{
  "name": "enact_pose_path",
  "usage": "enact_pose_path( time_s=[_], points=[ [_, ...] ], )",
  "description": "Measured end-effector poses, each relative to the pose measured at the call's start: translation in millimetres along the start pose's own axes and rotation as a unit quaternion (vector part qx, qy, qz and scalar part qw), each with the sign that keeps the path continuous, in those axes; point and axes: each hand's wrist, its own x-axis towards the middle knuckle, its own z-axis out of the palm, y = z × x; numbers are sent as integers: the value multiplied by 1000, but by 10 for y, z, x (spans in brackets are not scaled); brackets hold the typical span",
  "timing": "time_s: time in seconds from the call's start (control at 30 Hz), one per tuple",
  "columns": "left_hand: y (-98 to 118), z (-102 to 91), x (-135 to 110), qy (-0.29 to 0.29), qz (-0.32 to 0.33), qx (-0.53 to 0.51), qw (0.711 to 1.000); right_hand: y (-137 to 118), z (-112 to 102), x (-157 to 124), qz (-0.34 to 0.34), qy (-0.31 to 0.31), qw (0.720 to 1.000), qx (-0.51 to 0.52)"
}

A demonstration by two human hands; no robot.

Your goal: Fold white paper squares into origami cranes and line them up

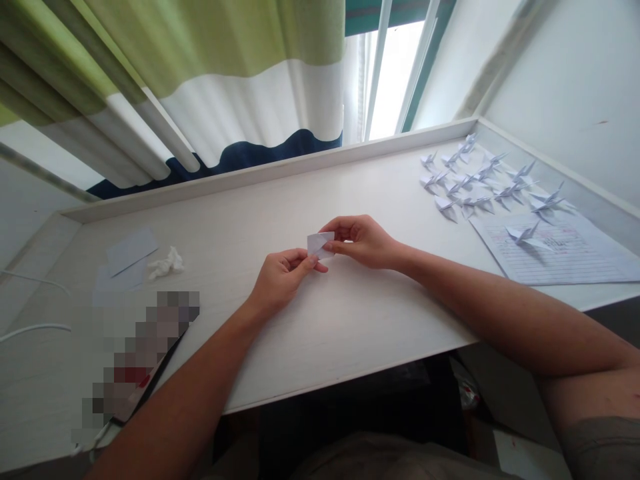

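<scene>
Both hands pinch one small piece of folded white paper (320, 244) above the middle of the desk. My left hand (283, 280) grips its lower left edge between thumb and fingers. On the right side of the paper, my right hand (364, 241) has its thumb in front and its fingers behind. Some of the paper's lower part is hidden by the thumbs. Several white folded paper cranes (467, 181) stand in a group at the back right of the desk.
A lined sheet (565, 257) lies at the right with one paper crane (525, 233) on it. White paper sheets (132, 251) and a crumpled tissue (167, 264) lie at the left, near a blurred dark-edged device (150, 360). A raised rim (280, 168) runs along the desk's back.
</scene>
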Motion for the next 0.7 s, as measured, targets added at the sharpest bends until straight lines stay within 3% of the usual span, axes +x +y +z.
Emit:
enact_pose_path(
  time_s=[0.1, 0.2, 0.37, 0.47, 0.57, 0.7],
  points=[
    [-2, 0, -6, 8, 7, 39, 999, -27, 4, -17, 3, -33, 999, -31],
    [-29, -4, -9, 23, 56, 118, 991, -70, -13, -28, -55, -42, 993, -92],
    [-70, -34, 17, 82, 203, 317, 923, -104, -67, -25, -196, -45, 944, -263],
    [-68, -51, 35, 105, 233, 374, 892, -63, -94, -8, -201, -37, 911, -357],
    [-58, -64, 41, 126, 244, 389, 879, 11, -110, 19, -201, -39, 900, -384],
    [-56, -93, 35, 66, 236, 395, 885, 66, -126, 30, -186, -109, 903, -372]
  ],
)
